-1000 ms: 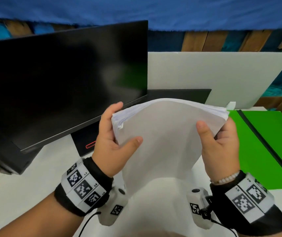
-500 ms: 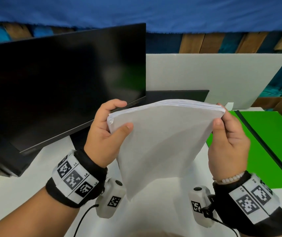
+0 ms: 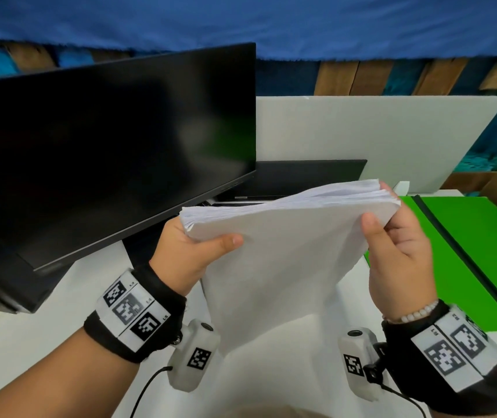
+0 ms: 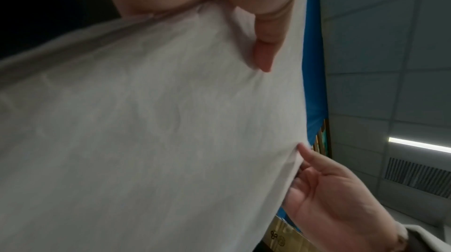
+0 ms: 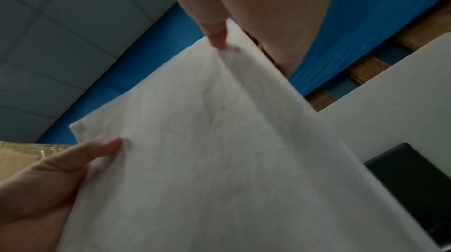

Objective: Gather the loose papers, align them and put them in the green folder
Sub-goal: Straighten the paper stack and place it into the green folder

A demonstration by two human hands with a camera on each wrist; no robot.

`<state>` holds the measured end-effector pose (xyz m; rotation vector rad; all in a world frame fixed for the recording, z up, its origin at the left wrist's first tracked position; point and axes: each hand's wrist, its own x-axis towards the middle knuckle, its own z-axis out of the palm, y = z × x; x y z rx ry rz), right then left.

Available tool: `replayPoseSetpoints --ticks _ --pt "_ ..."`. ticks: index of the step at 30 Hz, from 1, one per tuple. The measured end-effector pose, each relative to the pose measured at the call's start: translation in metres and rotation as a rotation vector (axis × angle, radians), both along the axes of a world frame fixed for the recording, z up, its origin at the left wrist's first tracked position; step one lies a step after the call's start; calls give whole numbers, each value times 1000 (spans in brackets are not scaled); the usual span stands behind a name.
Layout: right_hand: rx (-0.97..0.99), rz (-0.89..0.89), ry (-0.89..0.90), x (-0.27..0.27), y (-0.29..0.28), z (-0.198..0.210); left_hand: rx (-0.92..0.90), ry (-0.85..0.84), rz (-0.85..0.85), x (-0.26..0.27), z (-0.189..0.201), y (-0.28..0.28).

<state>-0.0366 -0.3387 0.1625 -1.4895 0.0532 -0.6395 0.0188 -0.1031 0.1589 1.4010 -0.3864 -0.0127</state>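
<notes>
Papers (image 3: 286, 245) tilted rightward, both hands still gripping.

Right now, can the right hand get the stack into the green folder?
Probably yes. The green folder lies open on the desk just right of the right hand, nothing between. But both it and the left hand grip the paper stack, upright.

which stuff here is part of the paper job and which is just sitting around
Part of the job:
- paper stack, gripped by left hand and right hand
- green folder, lying open on the desk

Just lying about:
- monitor
- white divider panel
- dark flat device behind the stack
</notes>
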Motion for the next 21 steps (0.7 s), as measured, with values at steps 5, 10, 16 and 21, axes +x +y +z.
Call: replayPoseSetpoints --ticks 5,10,16,21 --pt "-82 37 13 5 8 -2 33 47 44 3 0 -6" --pt "-138 -97 36 11 4 6 67 -16 137 -7 7 -12" --pt "-1059 -303 23 4 7 33 426 -540 145 -14 35 -24" --pt "-1130 -37 -139 3 20 38 562 -556 38 -13 40 -28"
